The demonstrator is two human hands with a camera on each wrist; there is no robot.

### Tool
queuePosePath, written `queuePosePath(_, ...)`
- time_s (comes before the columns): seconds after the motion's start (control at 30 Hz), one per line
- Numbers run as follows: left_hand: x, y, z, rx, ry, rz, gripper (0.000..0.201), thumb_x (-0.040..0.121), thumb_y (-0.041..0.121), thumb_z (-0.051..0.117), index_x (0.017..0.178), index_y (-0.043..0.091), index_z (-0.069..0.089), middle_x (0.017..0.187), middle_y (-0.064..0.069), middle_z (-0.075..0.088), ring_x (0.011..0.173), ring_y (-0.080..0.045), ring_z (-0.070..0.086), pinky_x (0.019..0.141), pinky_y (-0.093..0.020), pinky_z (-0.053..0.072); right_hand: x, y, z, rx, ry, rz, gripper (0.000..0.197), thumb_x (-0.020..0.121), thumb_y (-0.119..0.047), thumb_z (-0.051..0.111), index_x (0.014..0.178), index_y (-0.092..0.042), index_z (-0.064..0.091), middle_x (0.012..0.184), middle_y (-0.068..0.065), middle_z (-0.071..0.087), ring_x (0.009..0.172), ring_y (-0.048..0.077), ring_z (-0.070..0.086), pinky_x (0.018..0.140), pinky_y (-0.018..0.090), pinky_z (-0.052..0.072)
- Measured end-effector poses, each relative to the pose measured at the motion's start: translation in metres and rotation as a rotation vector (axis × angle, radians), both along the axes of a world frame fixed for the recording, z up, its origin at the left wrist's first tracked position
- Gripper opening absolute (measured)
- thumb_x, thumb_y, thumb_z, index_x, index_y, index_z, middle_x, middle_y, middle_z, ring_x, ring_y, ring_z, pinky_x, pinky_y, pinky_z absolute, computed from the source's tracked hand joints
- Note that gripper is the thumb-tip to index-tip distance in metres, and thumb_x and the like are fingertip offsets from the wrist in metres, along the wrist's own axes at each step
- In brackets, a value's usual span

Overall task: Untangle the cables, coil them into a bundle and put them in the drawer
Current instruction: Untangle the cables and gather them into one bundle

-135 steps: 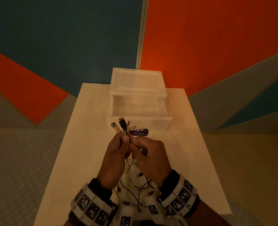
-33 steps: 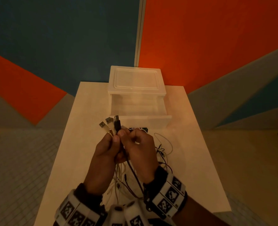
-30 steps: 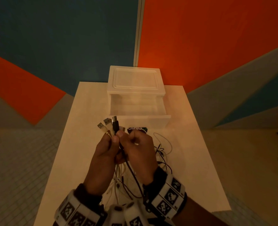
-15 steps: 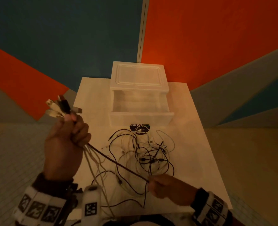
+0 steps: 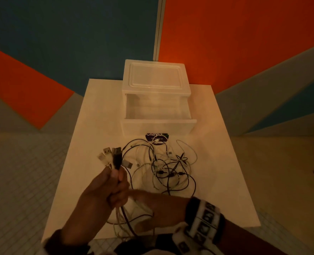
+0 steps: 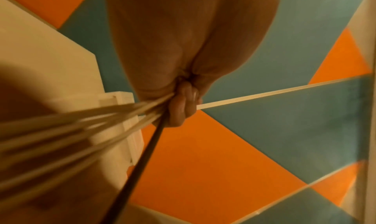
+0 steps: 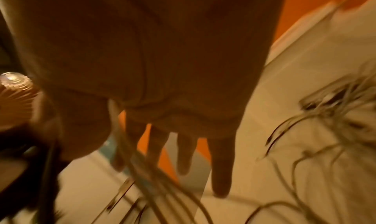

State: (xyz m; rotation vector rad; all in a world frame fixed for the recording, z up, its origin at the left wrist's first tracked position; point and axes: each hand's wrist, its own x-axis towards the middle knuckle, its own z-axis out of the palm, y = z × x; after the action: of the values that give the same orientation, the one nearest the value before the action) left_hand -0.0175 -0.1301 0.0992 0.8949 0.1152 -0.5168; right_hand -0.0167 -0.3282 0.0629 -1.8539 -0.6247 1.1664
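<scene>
My left hand (image 5: 115, 183) grips a bunch of cable ends, and their USB plugs (image 5: 113, 157) stick up above the fist. In the left wrist view its curled fingers (image 6: 183, 105) clamp several white cables (image 6: 81, 131) and one black cable (image 6: 142, 155). My right hand (image 5: 152, 201) reaches leftward just below the left fist. Its fingers (image 7: 183, 152) are straight and spread, with white cables (image 7: 142, 168) running past them. The rest of the cables lie in a loose tangle (image 5: 169, 168) on the table. The white drawer (image 5: 158, 126) stands pulled out behind the tangle.
The white drawer unit (image 5: 155, 78) sits at the back of the white table (image 5: 217, 172). A dark label (image 5: 157, 138) lies in front of the drawer. Tiled floor shows on both sides, and a painted wall stands behind.
My left hand has come back from high on the left toward the middle. My right hand has let go of the black cable and moved left under the left fist, fingers straightened.
</scene>
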Motion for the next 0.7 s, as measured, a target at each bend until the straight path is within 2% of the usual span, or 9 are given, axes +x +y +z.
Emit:
queuePosePath(0.07, 0.001, 0.005, -0.003, -0.008, 0.035, 0.030, 0.043, 0.061, 0.042, 0.087, 0.072, 0.011, 0.059, 0.061, 0.001, 0.030, 0.045, -0.007, 0.026, 0.040, -0.021, 0.026, 0.002, 0.023, -0.008, -0.049, 0.037, 0.181, 0.057, 0.098, -0.018, 0.054, 0.149, -0.016, 0.027, 0.152, 0.007, 0.036, 0.138, 0.023, 0.036, 0.116, 0.038, 0.027)
queuePosePath(0.2, -0.002, 0.029, -0.007, 0.015, 0.071, 0.113, 0.043, 0.056, 0.040, 0.089, 0.070, 0.012, 0.061, 0.058, 0.002, 0.036, 0.042, -0.005, 0.028, 0.038, -0.019, 0.026, -0.010, 0.040, -0.058, -0.173, 0.048, 0.390, 0.051, 0.101, -0.015, 0.042, 0.149, -0.003, 0.027, 0.157, 0.016, 0.026, 0.145, 0.028, 0.022, 0.118, 0.033, 0.012)
queuePosePath(0.27, -0.009, 0.042, -0.008, 0.042, 0.070, 0.149, 0.041, 0.060, 0.039, 0.086, 0.072, 0.011, 0.059, 0.060, 0.002, 0.036, 0.042, -0.004, 0.028, 0.038, -0.019, 0.026, -0.013, 0.044, -0.076, -0.244, 0.053, 0.448, 0.052, 0.100, -0.011, 0.042, 0.149, -0.006, 0.028, 0.158, 0.014, 0.023, 0.145, 0.027, 0.019, 0.119, 0.035, 0.011)
queuePosePath(0.33, -0.017, 0.053, -0.012, 0.059, 0.082, 0.175, 0.036, 0.065, 0.036, 0.083, 0.073, 0.011, 0.058, 0.062, 0.001, 0.031, 0.043, -0.004, 0.026, 0.040, -0.020, 0.024, -0.009, 0.046, -0.101, -0.340, 0.036, 0.291, 0.054, 0.094, 0.003, 0.046, 0.145, -0.013, 0.038, 0.154, 0.014, 0.032, 0.139, 0.030, 0.031, 0.117, 0.040, 0.025)
queuePosePath(0.4, -0.022, 0.060, -0.014, 0.075, 0.111, 0.182, 0.038, 0.062, 0.036, 0.085, 0.072, 0.011, 0.059, 0.065, -0.001, 0.022, 0.043, -0.005, 0.024, 0.040, -0.020, 0.023, -0.001, 0.048, -0.123, -0.427, -0.050, -0.014, 0.046, 0.090, 0.002, 0.046, 0.133, -0.012, 0.049, 0.138, 0.020, 0.049, 0.123, 0.036, 0.049, 0.101, 0.043, 0.044)
queuePosePath(0.47, -0.027, 0.066, -0.012, 0.095, 0.132, 0.183, 0.047, 0.053, 0.041, 0.091, 0.071, 0.011, 0.059, 0.067, -0.002, 0.017, 0.043, -0.005, 0.023, 0.039, -0.020, 0.024, 0.007, 0.052, -0.141, -0.517, -0.202, -0.218, 0.029, 0.091, -0.006, 0.046, 0.119, -0.008, 0.052, 0.119, 0.022, 0.058, 0.107, 0.037, 0.057, 0.079, 0.033, 0.044)
queuePosePath(0.5, -0.030, 0.067, -0.011, 0.101, 0.136, 0.173, 0.049, 0.051, 0.042, 0.092, 0.071, 0.011, 0.059, 0.066, -0.002, 0.019, 0.044, -0.006, 0.022, 0.039, -0.020, 0.024, 0.009, 0.054, -0.148, -0.566, -0.264, -0.224, 0.025, 0.092, -0.009, 0.046, 0.116, -0.007, 0.052, 0.115, 0.021, 0.059, 0.105, 0.036, 0.057, 0.075, 0.032, 0.041)
queuePosePath(0.63, -0.037, 0.076, -0.004, 0.051, 0.101, 0.123, 0.051, 0.050, 0.040, 0.093, 0.071, 0.010, 0.058, 0.061, 0.000, 0.030, 0.043, -0.006, 0.023, 0.038, -0.020, 0.026, 0.009, 0.064, -0.166, -0.644, -0.374, -0.208, 0.032, 0.096, -0.020, 0.046, 0.126, -0.007, 0.046, 0.125, 0.017, 0.053, 0.116, 0.036, 0.050, 0.095, 0.041, 0.043)
queuePosePath(0.7, -0.036, 0.089, -0.008, -0.097, 0.084, 0.104, 0.041, 0.067, 0.036, 0.086, 0.079, 0.008, 0.058, 0.063, -0.001, 0.037, 0.045, -0.006, 0.029, 0.040, -0.022, 0.028, 0.007, 0.071, -0.170, -0.678, -0.396, -0.187, 0.039, 0.097, -0.027, 0.046, 0.132, -0.009, 0.041, 0.130, 0.015, 0.049, 0.117, 0.036, 0.049, 0.098, 0.044, 0.041)
